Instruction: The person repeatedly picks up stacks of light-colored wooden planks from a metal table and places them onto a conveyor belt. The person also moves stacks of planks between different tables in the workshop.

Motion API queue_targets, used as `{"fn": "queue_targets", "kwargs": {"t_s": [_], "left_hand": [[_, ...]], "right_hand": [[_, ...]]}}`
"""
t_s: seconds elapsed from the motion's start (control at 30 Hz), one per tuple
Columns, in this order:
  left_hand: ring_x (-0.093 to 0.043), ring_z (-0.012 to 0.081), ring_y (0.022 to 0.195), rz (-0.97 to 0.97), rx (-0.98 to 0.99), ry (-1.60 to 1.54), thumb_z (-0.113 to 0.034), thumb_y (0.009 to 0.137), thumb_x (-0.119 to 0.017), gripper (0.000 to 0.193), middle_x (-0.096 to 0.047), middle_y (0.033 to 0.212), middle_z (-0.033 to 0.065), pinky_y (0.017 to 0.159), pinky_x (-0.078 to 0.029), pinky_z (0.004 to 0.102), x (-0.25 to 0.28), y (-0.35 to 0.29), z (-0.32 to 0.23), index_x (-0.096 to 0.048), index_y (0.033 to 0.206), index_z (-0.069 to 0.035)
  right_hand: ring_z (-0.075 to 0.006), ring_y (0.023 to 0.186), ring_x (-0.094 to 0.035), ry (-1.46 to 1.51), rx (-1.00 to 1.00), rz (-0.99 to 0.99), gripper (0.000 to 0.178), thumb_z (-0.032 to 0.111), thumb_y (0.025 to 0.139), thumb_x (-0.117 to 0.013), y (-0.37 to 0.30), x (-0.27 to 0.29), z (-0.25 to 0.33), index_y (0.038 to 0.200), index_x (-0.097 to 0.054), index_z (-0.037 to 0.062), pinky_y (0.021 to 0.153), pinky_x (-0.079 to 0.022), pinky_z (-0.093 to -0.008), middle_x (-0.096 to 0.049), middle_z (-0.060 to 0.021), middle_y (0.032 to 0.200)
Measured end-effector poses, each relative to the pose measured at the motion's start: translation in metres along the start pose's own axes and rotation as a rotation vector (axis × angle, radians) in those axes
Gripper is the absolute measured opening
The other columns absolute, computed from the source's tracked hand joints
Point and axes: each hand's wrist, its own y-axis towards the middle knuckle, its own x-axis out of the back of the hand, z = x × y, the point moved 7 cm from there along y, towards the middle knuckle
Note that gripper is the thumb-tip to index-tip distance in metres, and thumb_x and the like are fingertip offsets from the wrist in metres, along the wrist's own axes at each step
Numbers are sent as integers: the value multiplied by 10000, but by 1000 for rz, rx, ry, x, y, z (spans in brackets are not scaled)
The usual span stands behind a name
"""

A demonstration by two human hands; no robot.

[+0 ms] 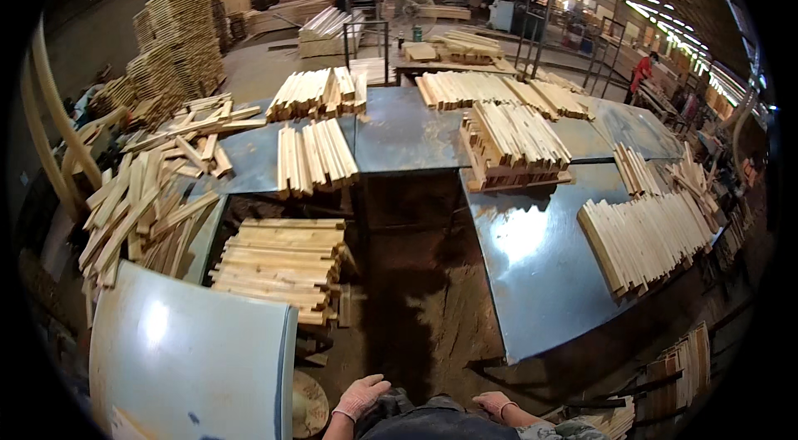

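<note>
At the bottom of the frame, the gloved left hand (364, 396) and right hand (495, 404) are loosely open and empty beside dark clothing (440, 417). Nearest the left is a round tan disc (311, 407); above it, left of centre, lies a stack of wooden strips (278, 264). A blue-grey worktop (532, 294) at right carries a strip row (648, 236); loose strips (137, 203) heap at middle left.

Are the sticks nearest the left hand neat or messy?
Mostly neat: the sticks lie side by side, pointing nearly the same way, with uneven ends.
</note>
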Motion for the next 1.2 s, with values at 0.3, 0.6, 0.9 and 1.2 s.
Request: {"fn": "queue_targets", "kwargs": {"t_s": [0.3, 0.6, 0.9, 1.2], "left_hand": [[-634, 288, 1357, 93, -195, 206, -496, 971, -691, 731, -653, 1487, 175, 1126, -482, 361, 70, 143, -211, -577, 1522, -29], [-648, 201, 1257, 170, 13, 50, -410, 1008, -725, 629, -711, 1385, 133, 1081, -495, 321, 83, 274, -285, -625, 1468, 8], [-599, 303, 1396, -12, -83, 350, -474, 976, -690, 699, -650, 1479, 201, 1162, -450, 343, 132, 415, -435, -611, 1456, 28], [-556, 334, 1434, -144, -29, -41, -369, 960, -771, 838, -538, 1586, 235, 1182, -429, 368, 211, 545, -546, -424, 1609, 30]], "right_hand": [[-294, 760, -595, 839, -151, 11, 222, 269, 1033, -618, 92, 123, 68, 1037, -644, 48, 689, -501, -429, -592, -94, 850], [-254, 846, -698, 286, -1, -256, 376, 363, 940, -660, 238, 268, 146, 947, -715, -9, 805, -536, -369, -733, -113, 871], [-191, 849, -678, 410, -4, -383, 358, 322, 955, -710, 346, 516, 287, 1048, -704, -24, 767, -537, -367, -722, -99, 906], [-242, 1127, -709, 716, 127, -264, 689, 352, 973, -767, 460, 615, 381, 1472, -577, -84, 988, -539, -347, -732, -171, 1305]]}}
